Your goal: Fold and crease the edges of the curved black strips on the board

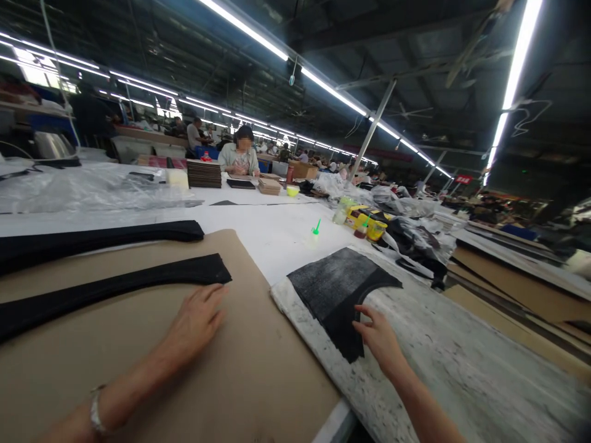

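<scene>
The left hand (pixel 199 317) lies open by the near strip (pixel 184 272), whose left end is cut off; whether the right hand (pixel 379 337) grips the panel (pixel 339 286), I cannot tell.

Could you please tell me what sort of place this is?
It looks like a factory workshop, perhaps for textile or leather goods: stacked, curved black cut pieces, a broad white worktable, and rows of long, bright tube lights.

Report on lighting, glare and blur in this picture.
Head view, above: long white tube lights are blown out against the dark roof; head view, left: crumpled clear plastic sheeting shows pale glare; head view, right: the streaked grey-white board softens toward the edge; head view, near centre: the black curved-edge fabric piece at the bare right hand has a readable outline.
</scene>
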`<state>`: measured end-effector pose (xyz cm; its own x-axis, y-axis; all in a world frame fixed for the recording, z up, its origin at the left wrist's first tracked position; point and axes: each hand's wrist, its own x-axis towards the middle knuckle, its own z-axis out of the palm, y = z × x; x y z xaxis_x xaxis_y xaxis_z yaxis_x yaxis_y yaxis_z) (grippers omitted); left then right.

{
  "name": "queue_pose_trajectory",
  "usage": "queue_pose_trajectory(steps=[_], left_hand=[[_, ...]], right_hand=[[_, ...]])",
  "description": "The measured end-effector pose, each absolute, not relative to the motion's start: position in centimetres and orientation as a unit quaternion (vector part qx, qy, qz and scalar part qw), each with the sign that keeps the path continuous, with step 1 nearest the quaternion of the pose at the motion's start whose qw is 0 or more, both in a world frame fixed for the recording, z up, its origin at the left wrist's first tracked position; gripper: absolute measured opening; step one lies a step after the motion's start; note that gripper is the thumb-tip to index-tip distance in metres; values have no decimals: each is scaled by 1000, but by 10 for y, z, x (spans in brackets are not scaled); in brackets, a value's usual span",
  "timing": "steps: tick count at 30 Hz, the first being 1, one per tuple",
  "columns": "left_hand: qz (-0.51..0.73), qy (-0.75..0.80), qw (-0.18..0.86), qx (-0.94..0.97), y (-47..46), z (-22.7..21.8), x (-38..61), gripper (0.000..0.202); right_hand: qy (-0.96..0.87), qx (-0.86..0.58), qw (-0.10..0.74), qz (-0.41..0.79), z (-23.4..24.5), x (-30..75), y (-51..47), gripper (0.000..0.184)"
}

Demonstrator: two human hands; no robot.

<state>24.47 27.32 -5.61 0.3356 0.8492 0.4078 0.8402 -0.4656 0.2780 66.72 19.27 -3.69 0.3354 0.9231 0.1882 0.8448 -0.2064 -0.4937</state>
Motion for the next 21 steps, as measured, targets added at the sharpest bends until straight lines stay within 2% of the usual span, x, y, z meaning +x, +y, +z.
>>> queue_pose_trajectory(steps=[6, 14, 21], left_hand=[[263, 412, 104, 866, 227, -31, 333, 35], [220, 286, 180, 915, 196, -15, 398, 28], [184, 271, 167, 930, 188, -6, 439, 22]], right_hand=[[-655, -674, 305, 149, -31, 675, 186, 45], [-746, -560, 279, 229, -6, 682, 165, 19], [-644, -613, 393, 233, -16, 701, 196, 34]])
